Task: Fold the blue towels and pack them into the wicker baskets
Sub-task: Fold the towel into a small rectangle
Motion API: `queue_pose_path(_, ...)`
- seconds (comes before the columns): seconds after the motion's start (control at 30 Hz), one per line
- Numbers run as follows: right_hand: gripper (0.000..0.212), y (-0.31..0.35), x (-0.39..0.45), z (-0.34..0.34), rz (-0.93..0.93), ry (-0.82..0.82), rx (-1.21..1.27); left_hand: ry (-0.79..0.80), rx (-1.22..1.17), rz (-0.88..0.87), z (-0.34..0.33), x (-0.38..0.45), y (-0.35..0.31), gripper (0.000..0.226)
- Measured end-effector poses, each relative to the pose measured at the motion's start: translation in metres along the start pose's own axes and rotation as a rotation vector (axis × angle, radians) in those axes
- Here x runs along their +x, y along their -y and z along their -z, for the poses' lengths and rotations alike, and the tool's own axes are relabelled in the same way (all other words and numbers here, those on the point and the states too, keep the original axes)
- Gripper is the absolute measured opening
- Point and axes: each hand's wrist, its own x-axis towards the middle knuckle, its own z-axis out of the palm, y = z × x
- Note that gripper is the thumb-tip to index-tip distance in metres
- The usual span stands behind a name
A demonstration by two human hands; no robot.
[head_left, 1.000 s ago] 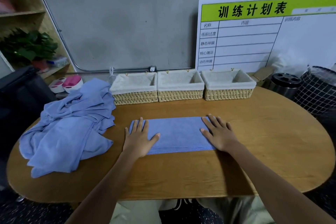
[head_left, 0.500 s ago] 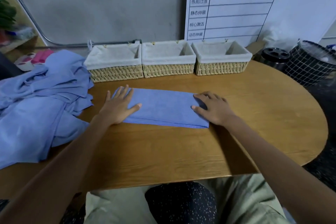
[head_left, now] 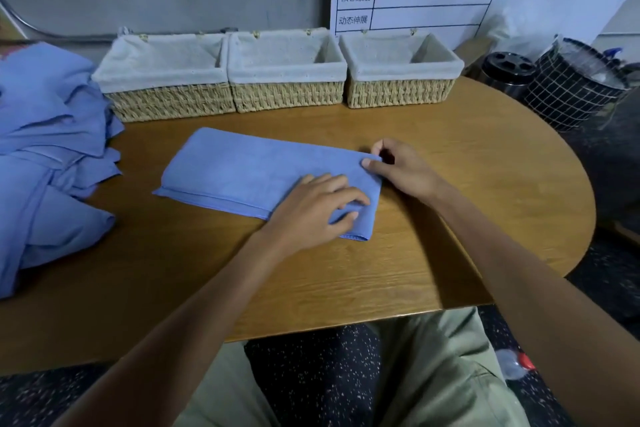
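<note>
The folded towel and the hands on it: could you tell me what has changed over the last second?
The left hand crossed from the folded towel's left end to its right end and grips the near corner; the right hand now pinches the far corner. Towel, baskets and pile stayed put.

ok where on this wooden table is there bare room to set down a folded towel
Bare wood lies right of the folded blue towel, toward the round wooden table end, and along the near edge. The left is crowded by the heap of blue towels; three lined wicker baskets fill the back.
</note>
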Motion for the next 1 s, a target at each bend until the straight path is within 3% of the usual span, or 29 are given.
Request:
queue_pose_path(0.17,0.018,-0.011,-0.005,-0.003,0.174,-0.023,0.134,0.037,-0.023,-0.128,-0.001,0.002,-0.009,0.038)
queue_pose_path(0.43,0.032,-0.009,-0.006,0.002,0.144,-0.052,0.325,0.188,0.010,-0.120,0.006,0.003,-0.015,0.051)
queue_pose_path(0.53,0.033,-0.009,-0.007,0.005,0.110,0.017,0.418,0.239,-0.001,-0.081,0.010,0.004,-0.023,0.044)
queue_pose_path(0.63,0.033,-0.009,-0.007,0.005,0.108,0.081,0.370,0.275,-0.072,0.001,0.018,0.007,-0.030,0.023)
queue_pose_path(0.7,0.034,-0.006,-0.006,0.008,0.079,0.109,0.379,0.233,-0.118,0.040,0.023,0.009,-0.035,0.014)
queue_pose_path(0.8,0.042,0.003,-0.001,0.020,0.034,0.181,0.466,0.166,-0.231,0.126,0.030,0.010,-0.038,0.034)
queue_pose_path(0.87,0.048,0.018,0.004,0.031,0.013,0.281,0.533,0.092,-0.319,0.178,0.035,0.009,-0.035,0.037)
queue_pose_path(1.0,0.051,0.057,0.033,0.043,0.097,0.463,0.407,-0.115,-0.526,0.272,0.058,0.000,-0.018,0.020)
